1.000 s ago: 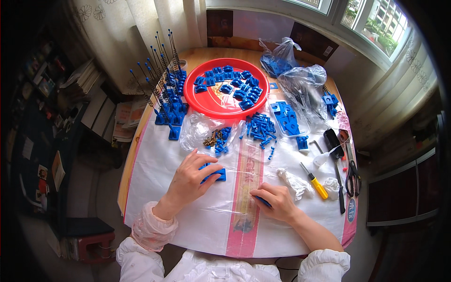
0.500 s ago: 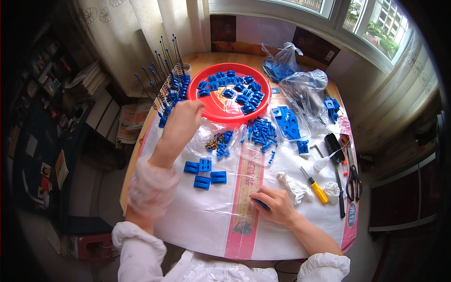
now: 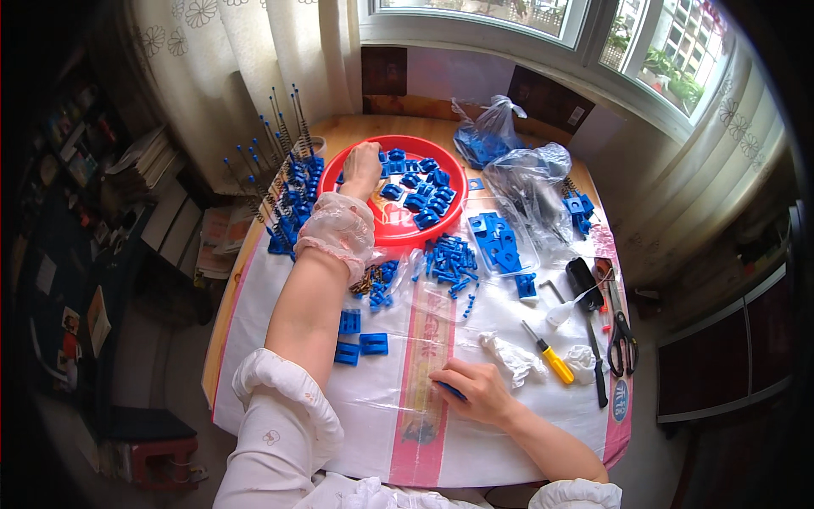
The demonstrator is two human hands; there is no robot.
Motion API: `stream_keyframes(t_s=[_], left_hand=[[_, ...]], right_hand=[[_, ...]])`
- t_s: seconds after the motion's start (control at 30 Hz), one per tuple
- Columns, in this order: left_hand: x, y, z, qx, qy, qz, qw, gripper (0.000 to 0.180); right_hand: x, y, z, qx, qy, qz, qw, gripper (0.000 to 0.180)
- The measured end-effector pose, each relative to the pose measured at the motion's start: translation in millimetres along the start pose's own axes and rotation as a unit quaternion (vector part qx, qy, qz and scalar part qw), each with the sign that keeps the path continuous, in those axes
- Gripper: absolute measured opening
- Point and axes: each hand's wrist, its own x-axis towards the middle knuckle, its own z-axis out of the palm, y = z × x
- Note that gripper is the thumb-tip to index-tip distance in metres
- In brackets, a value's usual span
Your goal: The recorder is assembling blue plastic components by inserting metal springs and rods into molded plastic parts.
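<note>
My left hand (image 3: 363,168) is inside the red round tray (image 3: 397,241), at its left side. Its fingers curl downward beside the blue plastic brackets (image 3: 420,188) lying there; the fingertips and whatever they hold are hidden. My right hand (image 3: 475,388) rests low over the table, closed around a blue plastic piece (image 3: 450,390), of which only a narrow edge shows. To the left of it, several blue square pieces with slots (image 3: 373,343) lie on the white sheet, partly behind my left forearm.
Blue stands with springs (image 3: 297,182) crowd the far left. Small blue pins (image 3: 451,261) and brass screws (image 3: 368,279) lie mid-table. A clear box of flat blue plates (image 3: 496,242) sits near plastic bags (image 3: 530,182). Rightward lie a yellow screwdriver (image 3: 555,366) and black scissors (image 3: 623,343).
My left hand has reached forward and right, from beside the tray's front left edge into the tray. My right hand keeps its hold on the blue piece. The whole view has shifted slightly.
</note>
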Motion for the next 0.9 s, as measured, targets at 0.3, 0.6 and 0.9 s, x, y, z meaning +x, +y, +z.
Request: stream_keyframes(t_s=[0.3,0.6,0.9], left_hand=[[5,-19,46,0.050,-0.037,0.082,0.995,0.033],[-5,-28,48,0.070,-0.017,0.095,0.993,0.023],[-22,-36,29,0.125,-0.024,0.096,0.987,0.020]], right_hand=[[3,0,-1,0.007,0.006,0.003,1.000,0.024],[3,-1,-3,0.005,-0.022,0.011,1.000,0.022],[3,-1,-1,0.004,-0.019,0.010,1.000,0.019]])
